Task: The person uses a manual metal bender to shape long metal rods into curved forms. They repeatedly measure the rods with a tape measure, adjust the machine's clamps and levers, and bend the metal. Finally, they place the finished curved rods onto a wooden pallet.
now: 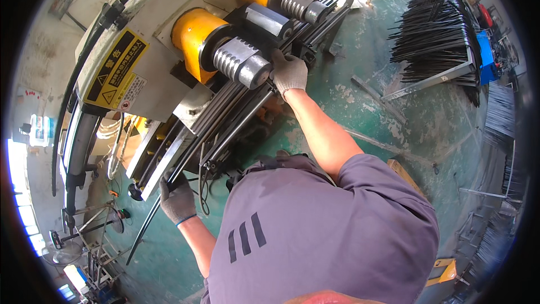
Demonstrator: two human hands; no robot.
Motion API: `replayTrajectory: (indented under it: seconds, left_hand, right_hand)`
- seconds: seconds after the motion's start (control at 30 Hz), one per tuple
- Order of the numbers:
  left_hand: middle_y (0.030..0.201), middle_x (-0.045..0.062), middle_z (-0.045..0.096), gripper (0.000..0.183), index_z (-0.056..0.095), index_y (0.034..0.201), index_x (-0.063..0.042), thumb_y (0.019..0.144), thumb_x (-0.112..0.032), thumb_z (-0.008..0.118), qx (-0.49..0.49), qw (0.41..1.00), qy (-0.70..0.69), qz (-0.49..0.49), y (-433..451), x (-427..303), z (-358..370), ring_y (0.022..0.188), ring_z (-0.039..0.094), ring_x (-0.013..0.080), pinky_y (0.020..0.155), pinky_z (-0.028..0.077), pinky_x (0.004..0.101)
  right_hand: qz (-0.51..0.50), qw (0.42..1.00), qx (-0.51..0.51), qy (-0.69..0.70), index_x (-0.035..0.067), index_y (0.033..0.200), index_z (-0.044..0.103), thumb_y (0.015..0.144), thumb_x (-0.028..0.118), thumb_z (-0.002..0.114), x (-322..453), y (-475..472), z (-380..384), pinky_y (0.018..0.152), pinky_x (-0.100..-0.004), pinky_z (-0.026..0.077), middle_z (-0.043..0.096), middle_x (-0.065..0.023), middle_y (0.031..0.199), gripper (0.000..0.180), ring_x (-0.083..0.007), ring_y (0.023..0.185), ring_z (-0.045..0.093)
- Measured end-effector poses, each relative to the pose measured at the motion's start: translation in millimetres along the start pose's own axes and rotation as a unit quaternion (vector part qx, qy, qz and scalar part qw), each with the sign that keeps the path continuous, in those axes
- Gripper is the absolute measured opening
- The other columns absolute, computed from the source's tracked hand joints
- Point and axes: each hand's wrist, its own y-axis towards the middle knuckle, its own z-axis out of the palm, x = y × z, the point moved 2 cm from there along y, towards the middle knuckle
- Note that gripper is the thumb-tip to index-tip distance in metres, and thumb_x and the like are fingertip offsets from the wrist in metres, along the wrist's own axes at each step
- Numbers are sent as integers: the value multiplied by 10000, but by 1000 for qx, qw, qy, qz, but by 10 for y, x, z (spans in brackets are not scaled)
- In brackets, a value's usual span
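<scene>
My left hand (178, 198), in a grey knit glove, is closed around thin dark metal rods (145, 221). Their lower ends stick out past the hand, and the rods run up along the machine bed. A grey-gloved right hand (291, 71) of mine is beside the near grooved steel roller (242, 62). Its fingertips are turned towards the rods under the roller and partly hidden, so whether it grips one is unclear. Behind that roller is an orange housing (198, 40). A polished steel bar (242, 122) runs parallel to the rods on the near side.
A second grooved roller (303, 6) sits farther up the machine. Its beige body (164, 93) carries a yellow warning label (118, 67). Many dark rods (434, 38) are piled on a metal rack (434, 78) at right. A metal bar (379, 99) lies on the green floor (358, 67).
</scene>
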Motion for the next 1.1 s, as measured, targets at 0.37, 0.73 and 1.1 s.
replayTrajectory:
  seconds: [0.37,0.73,1.1]
  left_hand:
    - [1206,167,787,367,734,1153,31,1173,-327,654,3,997,59,42,-27,-156,-99,1209,711,313,1182,528,468]
    - [1203,177,801,306,758,1221,27,1144,-264,703,-19,999,38,-27,-78,116,199,1173,734,317,1165,542,468]
    - [1328,195,734,422,660,1318,59,1168,-336,668,-110,959,254,58,-46,36,-318,1284,692,317,1218,536,438]
  right_hand:
    - [-11,999,2,-38,-1,1014,866,986,520,764,-146,37,73,778,-435,597,800,-193,792,531,-313,780,809]
    - [-38,997,-24,-66,14,946,844,989,493,778,-117,91,38,791,-465,585,780,-216,806,486,-378,836,804]
    - [-66,993,-60,-77,26,932,826,1018,522,767,-61,117,-30,788,-511,574,765,-245,861,507,-470,914,773]
